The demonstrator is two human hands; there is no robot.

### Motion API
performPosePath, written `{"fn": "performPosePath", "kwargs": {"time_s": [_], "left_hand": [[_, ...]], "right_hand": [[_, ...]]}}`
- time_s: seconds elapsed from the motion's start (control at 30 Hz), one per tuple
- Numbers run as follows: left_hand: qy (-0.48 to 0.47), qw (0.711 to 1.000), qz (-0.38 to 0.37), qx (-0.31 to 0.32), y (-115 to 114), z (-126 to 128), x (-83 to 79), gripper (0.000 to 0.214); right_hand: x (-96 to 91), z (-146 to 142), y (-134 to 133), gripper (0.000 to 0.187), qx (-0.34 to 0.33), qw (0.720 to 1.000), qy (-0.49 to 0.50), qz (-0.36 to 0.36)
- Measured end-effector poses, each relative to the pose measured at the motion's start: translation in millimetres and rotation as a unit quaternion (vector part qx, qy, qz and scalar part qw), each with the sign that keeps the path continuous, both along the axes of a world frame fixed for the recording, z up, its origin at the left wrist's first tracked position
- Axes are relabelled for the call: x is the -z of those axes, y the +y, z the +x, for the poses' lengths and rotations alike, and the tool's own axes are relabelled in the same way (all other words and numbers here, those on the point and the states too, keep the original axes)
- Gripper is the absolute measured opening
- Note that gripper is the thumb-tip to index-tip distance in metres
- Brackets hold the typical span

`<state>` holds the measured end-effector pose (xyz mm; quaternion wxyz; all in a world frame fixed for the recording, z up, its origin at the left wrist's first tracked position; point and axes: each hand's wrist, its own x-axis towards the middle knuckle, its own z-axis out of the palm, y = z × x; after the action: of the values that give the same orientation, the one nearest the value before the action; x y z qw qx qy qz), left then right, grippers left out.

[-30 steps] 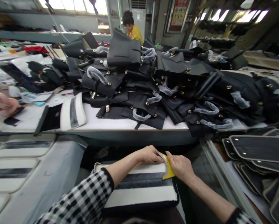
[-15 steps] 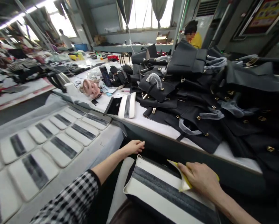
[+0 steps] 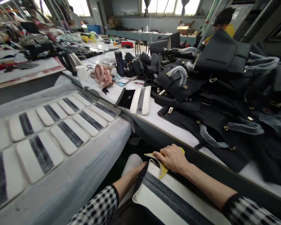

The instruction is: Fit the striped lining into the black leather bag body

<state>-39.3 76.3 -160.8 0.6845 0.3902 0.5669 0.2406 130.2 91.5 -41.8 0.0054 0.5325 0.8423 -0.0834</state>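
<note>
Black handbags point(image 3: 213, 109) crowd beyond the right hand point(image 3: 172, 159); left of the left hand point(image 3: 140, 169), striped white panels point(image 3: 70, 136) line a surface point(image 3: 105, 147), their stage unclear. Below the right hand, one striped white bag piece point(image 3: 175, 198) appears mid-work. Palm down, fingers curled, that hand pinches a yellow sheet point(image 3: 163, 172) at the piece's far edge — the left, mostly hidden behind its end, grip unreadable.

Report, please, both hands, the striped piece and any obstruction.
Right hand gripping yellow sheet, at far edge of striped piece. Striped side up. Piece partly blocks view of left hand; grip unclear.
</note>
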Motion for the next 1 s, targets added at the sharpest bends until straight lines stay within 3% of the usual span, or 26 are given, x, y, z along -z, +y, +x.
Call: {"fn": "performPosePath", "kwargs": {"time_s": [0.1, 0.27, 0.4, 0.67, 0.83, 1.0], "left_hand": [[-0.013, 0.999, 0.021, -0.033, -5, -20, -12.6, 0.033], [-0.138, 0.975, 0.084, -0.155, -31, -43, -66.4, 0.059], [-0.108, 0.984, 0.099, -0.103, -45, -44, -91.9, 0.086], [0.075, 0.980, 0.178, -0.051, -49, -42, -109.9, 0.065], [0.111, 0.969, 0.221, -0.005, -52, -35, -119.4, 0.033], [0.180, 0.949, 0.257, 0.025, -54, -32, -121.7, 0.021]], "right_hand": [[0.3, -8, 14, 0.063, -0.059, 0.998, 0.011, 0.026], [-1.6, -18, 31, 0.058, -0.150, 0.987, 0.023, 0.057], [-5.9, -21, 38, 0.059, -0.184, 0.980, 0.036, 0.062], [-9.4, -23, 40, 0.060, -0.232, 0.969, 0.046, 0.068], [-7.9, -21, 40, 0.062, -0.252, 0.964, 0.049, 0.073], [-6.4, -18, 38, 0.060, -0.269, 0.959, 0.044, 0.073]]}}
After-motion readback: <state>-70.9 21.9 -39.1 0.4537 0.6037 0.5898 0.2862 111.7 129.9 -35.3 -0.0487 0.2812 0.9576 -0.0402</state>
